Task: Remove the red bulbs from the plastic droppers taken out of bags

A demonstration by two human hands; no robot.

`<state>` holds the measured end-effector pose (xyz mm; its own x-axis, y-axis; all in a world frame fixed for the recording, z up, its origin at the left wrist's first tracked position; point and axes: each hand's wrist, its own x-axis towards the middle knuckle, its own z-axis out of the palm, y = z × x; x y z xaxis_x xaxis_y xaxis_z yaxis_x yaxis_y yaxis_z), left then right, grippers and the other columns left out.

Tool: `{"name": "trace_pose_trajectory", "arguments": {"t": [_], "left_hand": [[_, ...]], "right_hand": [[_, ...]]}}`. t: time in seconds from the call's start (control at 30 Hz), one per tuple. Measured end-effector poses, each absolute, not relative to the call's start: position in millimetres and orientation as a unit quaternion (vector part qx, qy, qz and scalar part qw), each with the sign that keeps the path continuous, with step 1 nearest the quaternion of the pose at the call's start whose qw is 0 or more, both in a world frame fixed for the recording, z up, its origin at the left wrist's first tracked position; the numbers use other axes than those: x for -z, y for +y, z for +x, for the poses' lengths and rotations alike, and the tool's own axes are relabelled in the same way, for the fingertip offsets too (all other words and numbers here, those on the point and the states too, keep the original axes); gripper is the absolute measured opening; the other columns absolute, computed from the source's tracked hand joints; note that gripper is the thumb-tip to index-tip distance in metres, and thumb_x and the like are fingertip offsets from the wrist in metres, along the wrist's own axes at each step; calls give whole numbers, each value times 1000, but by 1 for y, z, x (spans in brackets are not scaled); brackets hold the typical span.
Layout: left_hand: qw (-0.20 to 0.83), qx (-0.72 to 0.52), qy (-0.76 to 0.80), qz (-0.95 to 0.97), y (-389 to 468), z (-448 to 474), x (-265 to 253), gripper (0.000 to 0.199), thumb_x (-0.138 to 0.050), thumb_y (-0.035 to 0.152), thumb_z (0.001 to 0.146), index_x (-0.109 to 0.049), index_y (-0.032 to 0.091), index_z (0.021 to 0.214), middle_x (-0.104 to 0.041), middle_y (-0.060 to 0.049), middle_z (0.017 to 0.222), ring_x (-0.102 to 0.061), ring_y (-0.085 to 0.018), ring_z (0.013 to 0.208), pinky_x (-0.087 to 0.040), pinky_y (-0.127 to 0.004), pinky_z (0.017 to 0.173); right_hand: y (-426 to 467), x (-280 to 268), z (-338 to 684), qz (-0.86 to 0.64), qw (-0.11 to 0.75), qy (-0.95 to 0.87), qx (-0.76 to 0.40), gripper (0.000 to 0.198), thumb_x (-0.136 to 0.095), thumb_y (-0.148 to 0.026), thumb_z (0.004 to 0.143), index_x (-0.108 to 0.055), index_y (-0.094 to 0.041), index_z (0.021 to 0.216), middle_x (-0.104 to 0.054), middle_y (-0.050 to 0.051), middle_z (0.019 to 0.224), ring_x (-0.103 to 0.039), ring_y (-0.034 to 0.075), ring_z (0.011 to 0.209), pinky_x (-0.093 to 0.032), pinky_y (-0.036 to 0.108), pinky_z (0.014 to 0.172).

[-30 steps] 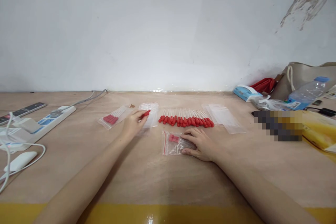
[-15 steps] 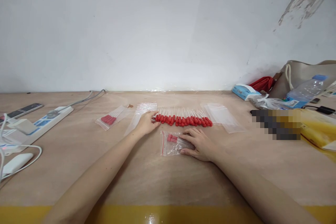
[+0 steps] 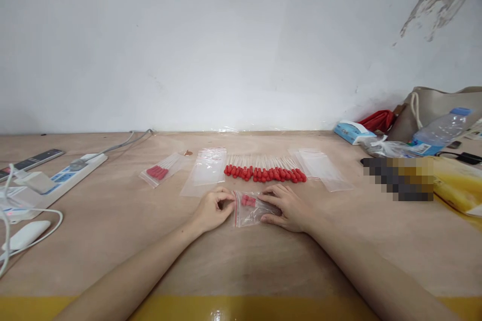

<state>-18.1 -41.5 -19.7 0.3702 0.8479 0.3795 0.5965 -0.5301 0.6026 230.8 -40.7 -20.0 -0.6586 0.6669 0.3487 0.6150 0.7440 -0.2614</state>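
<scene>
A clear zip bag (image 3: 248, 218) with several red-tipped sticks (image 3: 248, 200) inside lies flat between my hands. My left hand (image 3: 214, 209) is closed in a pinch at the red-lined left edge of this bag; whether a stick is hidden in the fingers does not show. My right hand (image 3: 289, 208) lies over the bag's right part with fingers and thumb spread, covering that end. Just beyond the hands, a row of red-tipped sticks (image 3: 265, 174) lies with the red ends toward me.
Empty clear bags (image 3: 205, 175) lie left of the row, and more bags (image 3: 324, 170) lie right. A filled bag (image 3: 160, 170) is farther left. A power strip (image 3: 64, 180) with cables stands at far left. Tissues (image 3: 354, 132) and a plastic bottle (image 3: 442, 130) are at right.
My left hand has moved from the left end of the stick row toward me, to the bag's left edge, its fingers now pinched. My right hand stays on the bag.
</scene>
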Motion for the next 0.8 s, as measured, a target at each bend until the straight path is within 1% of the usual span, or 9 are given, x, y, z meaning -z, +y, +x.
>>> {"name": "trace_pose_trajectory", "arguments": {"t": [0.1,0.17,0.23,0.33,0.53,0.6,0.67,0.73,0.8], "left_hand": [[200,-342,427,813,-46,-15,22,18,-57,22,76,-66,21,92,-63,-3,94,-58,-15,86,-46,-26,77],[197,-341,434,810,-46,-13,21,24,-59,27,76,-65,24,99,-62,-2,99,-57,-16,89,-45,-27,79],[203,-330,442,809,-45,-12,20,26,-60,31,75,-64,26,101,-61,-2,101,-57,-16,87,-46,-26,75],[217,-295,435,822,-44,-11,17,27,-60,34,76,-63,27,101,-59,-1,98,-56,-15,84,-45,-25,73],[213,-266,401,850,-46,-8,11,26,-60,38,75,-64,21,94,-53,-3,90,-51,-15,82,-42,-25,72],[223,-270,400,847,-48,-8,11,23,-59,37,75,-62,18,87,-53,-2,87,-50,-13,77,-41,-23,67],[247,-271,409,835,-49,-7,13,20,-55,35,77,-59,16,83,-52,0,78,-47,-11,67,-38,-21,60],[276,-267,415,825,-50,-7,14,18,-51,33,80,-55,16,84,-50,2,69,-44,-9,60,-36,-19,54],[293,-264,414,820,-51,-8,16,16,-50,31,81,-54,16,84,-49,4,65,-42,-9,57,-35,-19,53]], "right_hand": [[-39,22,231,-345,226,-908,-64,51,-48,-54,77,-51,-24,119,-52,9,111,-46,22,100,-37,39,86],[-38,23,231,-337,231,-910,-71,50,-50,-53,77,-51,-25,119,-52,9,111,-46,21,100,-37,39,86],[-37,23,232,-326,229,-913,-83,51,-52,-53,75,-51,-26,118,-51,9,111,-46,22,100,-37,39,86],[-35,21,233,-321,210,-918,-104,50,-54,-56,73,-54,-30,116,-50,8,114,-45,22,103,-36,39,87],[-34,23,233,-333,198,-916,-109,48,-53,-58,72,-54,-34,114,-50,6,114,-44,22,105,-34,40,88],[-34,24,233,-337,201,-914,-106,49,-53,-58,72,-54,-34,115,-51,6,113,-45,22,104,-34,40,88],[-35,24,233,-341,205,-911,-103,51,-53,-58,72,-54,-32,115,-51,7,113,-45,22,105,-34,39,87],[-35,25,233,-343,208,-910,-103,51,-53,-58,72,-54,-32,115,-50,7,113,-44,23,105,-34,39,88],[-36,24,233,-344,208,-910,-103,51,-53,-58,72,-54,-32,115,-50,7,114,-44,23,105,-34,40,88]]}}
